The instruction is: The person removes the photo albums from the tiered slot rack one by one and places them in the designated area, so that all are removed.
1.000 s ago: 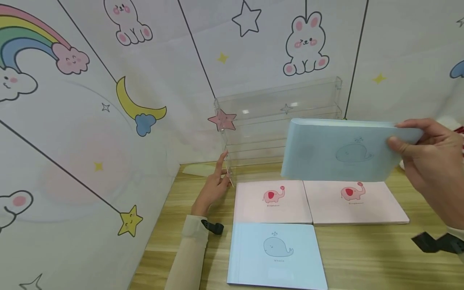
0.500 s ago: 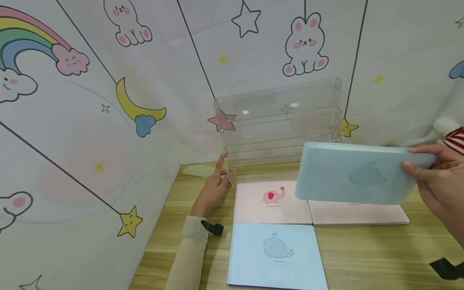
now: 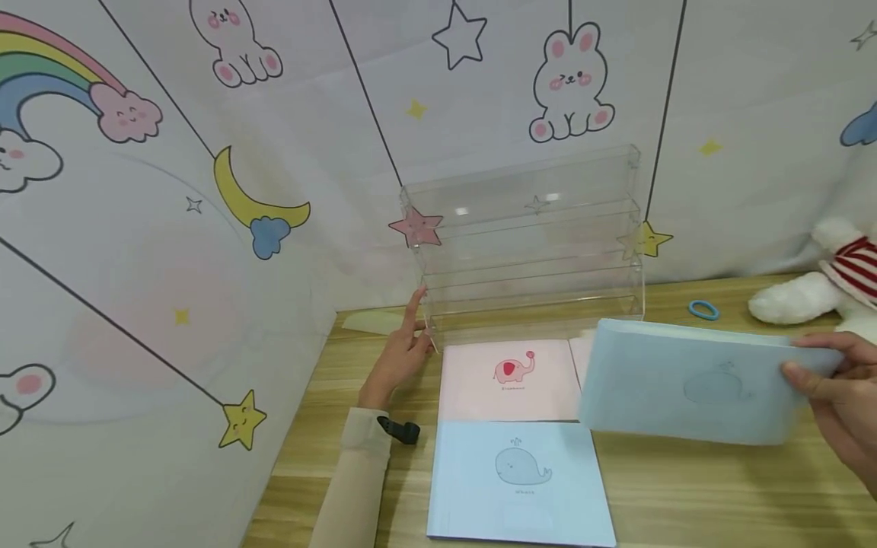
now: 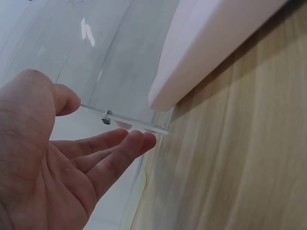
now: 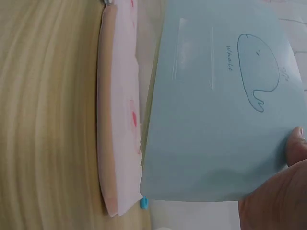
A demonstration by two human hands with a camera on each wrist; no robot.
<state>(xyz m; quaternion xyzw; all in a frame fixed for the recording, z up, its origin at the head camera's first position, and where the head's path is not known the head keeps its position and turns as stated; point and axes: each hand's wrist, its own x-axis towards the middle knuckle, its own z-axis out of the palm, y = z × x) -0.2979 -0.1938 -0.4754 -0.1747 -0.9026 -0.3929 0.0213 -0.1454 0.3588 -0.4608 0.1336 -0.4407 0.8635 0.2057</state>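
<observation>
My right hand pinches a light blue book with a whale on its cover, thumb on the near face. Tilted, it hangs above the table and hides most of the right pink book. My left hand touches the left side of a clear plastic rack, which stands by the wall. Its thumb is at the panel's edge and its nearly straight fingers lie beside it, as the left wrist view shows. Before the rack lie a pink elephant book and, nearer me, another blue whale book.
A white plush toy in red and white stripes sits at the right edge. A small blue ring lies near the back of the wooden table. Cartoon-printed cloth covers the walls behind and at left.
My right hand has lowered the blue book and brought it right and nearer me. The blue ring and more of the plush toy now show. My left hand stays at the rack.
</observation>
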